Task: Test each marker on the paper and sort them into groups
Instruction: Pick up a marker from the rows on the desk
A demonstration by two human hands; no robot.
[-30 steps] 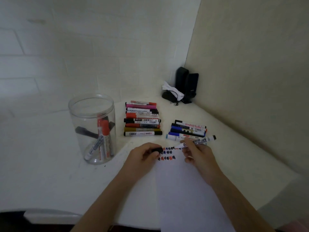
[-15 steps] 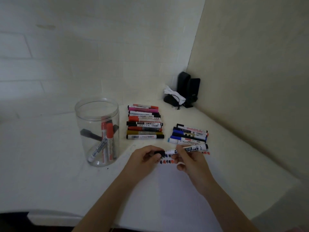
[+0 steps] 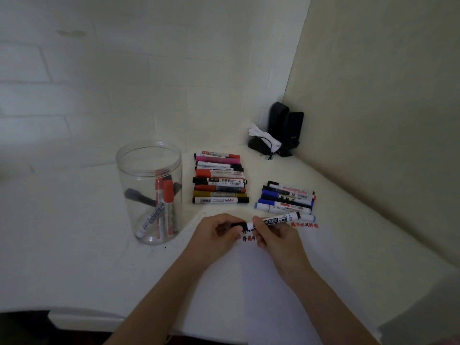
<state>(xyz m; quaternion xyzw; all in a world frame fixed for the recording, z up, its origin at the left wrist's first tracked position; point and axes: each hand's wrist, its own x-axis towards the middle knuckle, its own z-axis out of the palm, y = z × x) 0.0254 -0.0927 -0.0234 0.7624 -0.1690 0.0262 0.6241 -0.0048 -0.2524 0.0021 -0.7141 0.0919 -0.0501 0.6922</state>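
My right hand [image 3: 275, 236] grips a white marker [image 3: 278, 220] with black print, held level above the paper [image 3: 273, 282]. My left hand [image 3: 215, 232] pinches the marker's black cap [image 3: 238, 224], which sits on the marker's left end. Red and black test marks [image 3: 305, 224] show on the paper beside and under my hands. A stacked group of markers [image 3: 220, 181] lies behind my hands. A second group [image 3: 286, 197], mostly blue and black, lies to the right. A clear jar [image 3: 151, 192] on the left holds several markers.
The white table [image 3: 74, 245] ends at a front edge near me. Two walls meet in a corner at the back right, where black speakers [image 3: 285, 128] and a dark pouch with white tissue [image 3: 261, 139] stand.
The marker has swung from tilted to level and the black cap has gone onto its left end. My hands have come together over the test marks.
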